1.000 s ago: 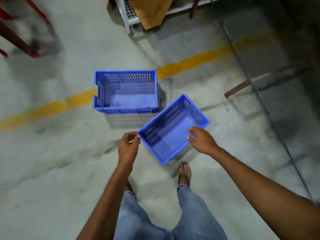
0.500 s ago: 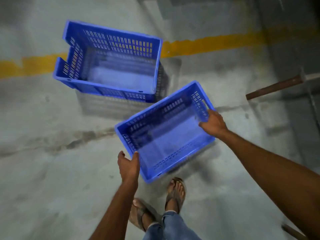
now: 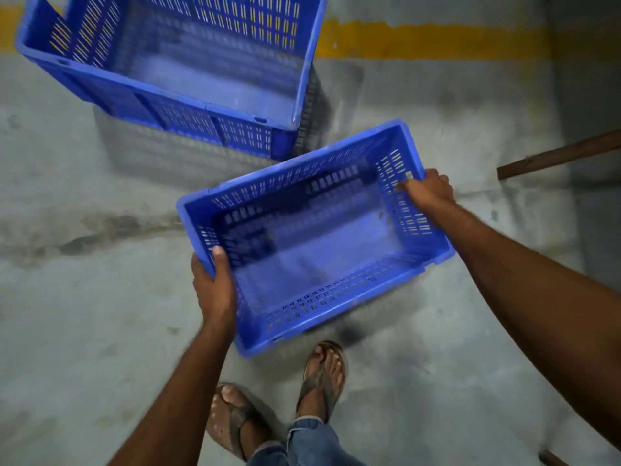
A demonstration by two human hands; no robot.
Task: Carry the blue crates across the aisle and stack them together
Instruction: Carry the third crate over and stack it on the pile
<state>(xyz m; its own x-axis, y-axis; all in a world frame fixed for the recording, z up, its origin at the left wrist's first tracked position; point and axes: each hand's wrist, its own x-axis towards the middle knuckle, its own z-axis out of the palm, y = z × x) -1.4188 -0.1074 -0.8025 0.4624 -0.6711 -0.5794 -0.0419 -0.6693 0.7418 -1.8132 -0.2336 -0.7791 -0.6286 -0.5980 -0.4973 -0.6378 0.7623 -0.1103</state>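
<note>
An empty blue slotted crate (image 3: 319,264) sits in the middle of the view, just in front of my feet, turned at an angle. My left hand (image 3: 215,290) grips its near-left short rim, thumb inside the wall. My right hand (image 3: 426,193) grips the far-right short rim, fingers hooked over the slotted wall. Whether the crate rests on the floor or is slightly raised, I cannot tell. A second, larger-looking blue crate (image 3: 188,95) stands on the concrete floor at the upper left, empty, its near corner close to the held crate.
A yellow floor line (image 3: 430,40) runs across the top behind the far crate. A brown wooden bar (image 3: 557,154) juts in from the right edge. My sandalled feet (image 3: 322,375) stand right below the held crate. Bare concrete lies to the left.
The view has moved closer and lower over both crates. My left hand has closed on the near crate's left rim; half a second ago it was beside the corner. The right hand keeps its grip.
</note>
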